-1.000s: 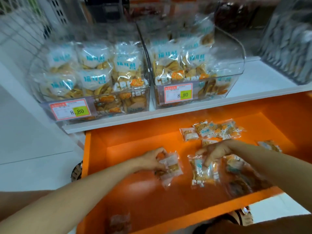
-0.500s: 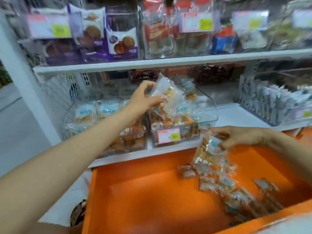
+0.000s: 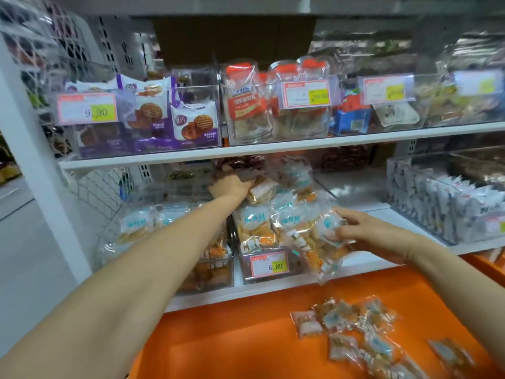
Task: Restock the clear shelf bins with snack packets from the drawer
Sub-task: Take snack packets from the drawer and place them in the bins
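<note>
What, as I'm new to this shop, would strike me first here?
The bright orange drawer along the bottom, loose packets scattered at its right. Above it, the left hand holds a rear packet over the clear bin, while the right hand holds a front packet at its front.

Snack packets (image 3: pixel 325 242): thin clear plastic film, glossy and crinkled, with printed white-and-blue patches. Shelf bins (image 3: pixel 293 266): rigid clear plastic, smooth, glare on the walls. Price label (image 3: pixel 269 265) at the bin's front edge: paper, matt. Drawer (image 3: pixel 232 346): orange, smooth, soft sheen; material unclear. Shelf board (image 3: pixel 273 292): white, smooth, matt. Side mesh (image 3: pixel 95 187): white-coated wire.
</note>
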{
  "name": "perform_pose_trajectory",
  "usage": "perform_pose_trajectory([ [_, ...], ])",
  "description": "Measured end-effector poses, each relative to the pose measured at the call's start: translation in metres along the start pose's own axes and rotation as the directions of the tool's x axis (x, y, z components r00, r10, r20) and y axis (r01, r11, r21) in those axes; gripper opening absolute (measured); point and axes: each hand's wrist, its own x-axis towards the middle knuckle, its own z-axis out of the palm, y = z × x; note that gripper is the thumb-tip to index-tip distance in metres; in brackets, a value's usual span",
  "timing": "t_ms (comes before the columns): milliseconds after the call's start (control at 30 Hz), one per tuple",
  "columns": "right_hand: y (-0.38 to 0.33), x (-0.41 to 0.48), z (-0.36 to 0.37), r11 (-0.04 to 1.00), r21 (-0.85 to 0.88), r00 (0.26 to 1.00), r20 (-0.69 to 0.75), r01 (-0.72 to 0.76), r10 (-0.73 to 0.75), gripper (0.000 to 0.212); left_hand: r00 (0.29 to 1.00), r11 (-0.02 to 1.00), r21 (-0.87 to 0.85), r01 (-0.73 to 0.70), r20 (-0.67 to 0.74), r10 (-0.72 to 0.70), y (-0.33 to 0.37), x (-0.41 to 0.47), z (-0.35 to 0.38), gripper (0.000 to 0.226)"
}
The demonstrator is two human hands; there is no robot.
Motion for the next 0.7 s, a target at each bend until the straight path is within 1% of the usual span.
perform_pose_trajectory([
  [33, -0.003, 0.001, 0.0, 0.999, 0.046, 1.0, -0.019, 0.007, -0.006, 0.05, 0.998, 0.999, 0.024, -0.04, -0.05, 0.041, -0.003, -0.005, -0.001, 0.06],
  [100, -0.007, 0.005, 0.001, 0.994, 0.105, 0.997, -0.071, -0.005, 0.013, 0.05, 0.973, 0.986, -0.029, -0.162, -0.17, 0.155, -0.011, -0.021, -0.001, 0.043],
  [133, -0.008, 0.008, 0.002, 0.993, 0.119, 0.994, -0.104, -0.019, 0.031, 0.046, 0.954, 0.957, -0.128, -0.262, -0.188, 0.236, -0.014, -0.034, -0.003, 0.03],
  [167, -0.01, 0.011, 0.003, 0.992, 0.12, 0.99, -0.137, -0.028, 0.045, 0.037, 0.943, 0.897, -0.293, -0.331, -0.145, 0.301, -0.016, -0.046, -0.006, 0.018],
  [200, -0.012, 0.014, 0.005, 0.992, 0.117, 0.984, -0.166, -0.039, 0.058, 0.029, 0.933, 0.815, -0.476, -0.331, -0.037, 0.357, -0.017, -0.059, -0.01, 0.011],
  [233, -0.013, 0.017, 0.008, 0.993, 0.112, 0.981, -0.184, -0.041, 0.062, 0.025, 0.905, 0.734, -0.618, -0.281, 0.084, 0.417, -0.016, -0.074, -0.014, 0.01],
  [267, -0.016, 0.019, 0.011, 0.992, 0.116, 0.978, -0.197, -0.042, 0.064, 0.025, 0.869, 0.698, -0.682, -0.22, 0.188, 0.457, -0.014, -0.083, -0.016, 0.011],
  [300, -0.018, 0.021, 0.015, 0.992, 0.119, 0.976, -0.208, -0.04, 0.064, 0.028, 0.843, 0.705, -0.684, -0.186, 0.257, 0.472, -0.012, -0.09, -0.016, 0.015],
  [333, -0.021, 0.023, 0.019, 0.992, 0.118, 0.975, -0.213, -0.039, 0.063, 0.033, 0.834, 0.716, -0.675, -0.176, 0.284, 0.472, -0.01, -0.095, -0.015, 0.022],
  [367, -0.023, 0.023, 0.024, 0.992, 0.123, 0.976, -0.211, -0.032, 0.058, 0.04, 0.839, 0.71, -0.685, -0.164, 0.282, 0.465, -0.008, -0.098, -0.013, 0.027],
  [400, -0.026, 0.022, 0.027, 0.991, 0.135, 0.978, -0.202, -0.019, 0.046, 0.05, 0.846, 0.679, -0.721, -0.137, 0.272, 0.459, -0.007, -0.101, -0.012, 0.028],
  [467, -0.029, 0.02, 0.03, 0.985, 0.171, 0.984, -0.175, 0.006, 0.024, 0.068, 0.867, 0.588, -0.808, -0.036, 0.267, 0.42, -0.008, -0.104, -0.012, 0.025],
  [500, -0.03, 0.018, 0.03, 0.981, 0.195, 0.988, -0.154, 0.016, 0.015, 0.069, 0.872, 0.543, -0.84, 0.023, 0.282, 0.399, -0.01, -0.105, -0.013, 0.024],
  [567, -0.03, 0.017, 0.03, 0.975, 0.223, 0.988, -0.152, 0.021, 0.013, 0.057, 0.878, 0.47, -0.877, 0.101, 0.301, 0.373, -0.015, -0.105, -0.02, 0.016],
  [600, -0.03, 0.017, 0.029, 0.975, 0.22, 0.984, -0.175, 0.022, 0.017, 0.052, 0.882, 0.461, -0.881, 0.105, 0.297, 0.365, -0.019, -0.104, -0.022, 0.011],
  [667, -0.026, 0.018, 0.025, 0.982, 0.188, 0.971, -0.239, 0.024, 0.022, 0.046, 0.9, 0.475, -0.875, 0.087, 0.274, 0.34, -0.03, -0.1, -0.027, 0.006],
  [700, -0.024, 0.019, 0.022, 0.986, 0.166, 0.962, -0.273, 0.024, 0.023, 0.044, 0.913, 0.489, -0.869, 0.068, 0.252, 0.32, -0.036, -0.097, -0.029, 0.007],
])
